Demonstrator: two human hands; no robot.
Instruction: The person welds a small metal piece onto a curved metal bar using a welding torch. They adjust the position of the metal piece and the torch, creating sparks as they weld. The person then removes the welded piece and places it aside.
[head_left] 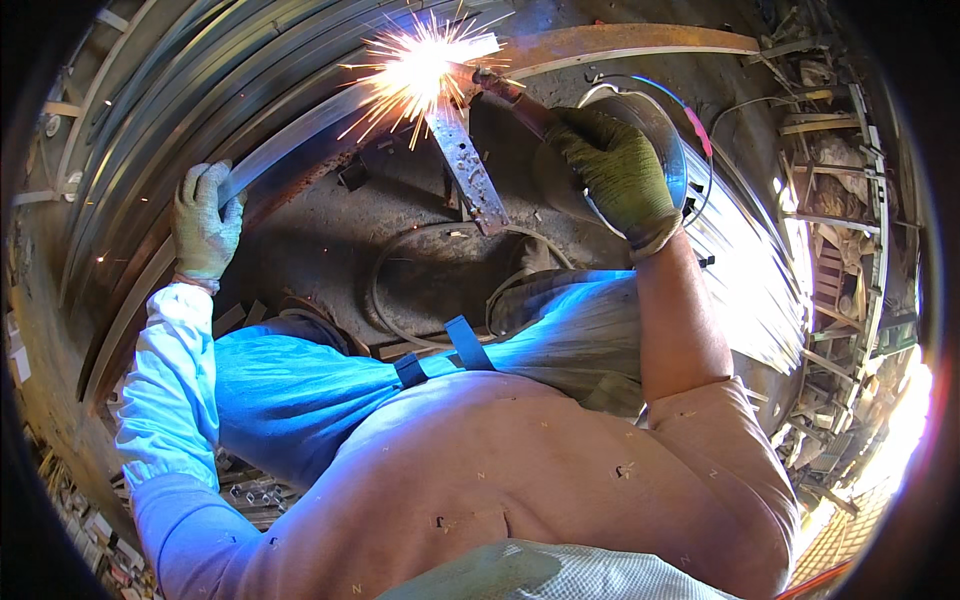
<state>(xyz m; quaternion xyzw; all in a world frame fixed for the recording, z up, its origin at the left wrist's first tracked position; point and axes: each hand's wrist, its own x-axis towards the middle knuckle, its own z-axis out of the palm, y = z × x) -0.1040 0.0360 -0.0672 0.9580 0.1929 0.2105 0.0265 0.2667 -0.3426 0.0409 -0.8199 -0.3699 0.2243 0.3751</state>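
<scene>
Clasping a long grey metal bar (pixel 290 143) at its near end, the gloved left hand (pixel 207 222) has thumb and fingers bent about it; the gloved right hand (pixel 617 172) is closed around a dark welding tool (pixel 512 97). The tool's tip is at a bright burst of sparks (pixel 425 68) over the bar, from which a pitted metal strip (pixel 468 172) extends toward the person.

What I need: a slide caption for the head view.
Sparks flare at the tool in gloved right fingers; gloved left fingers hold a metal bar.
</scene>
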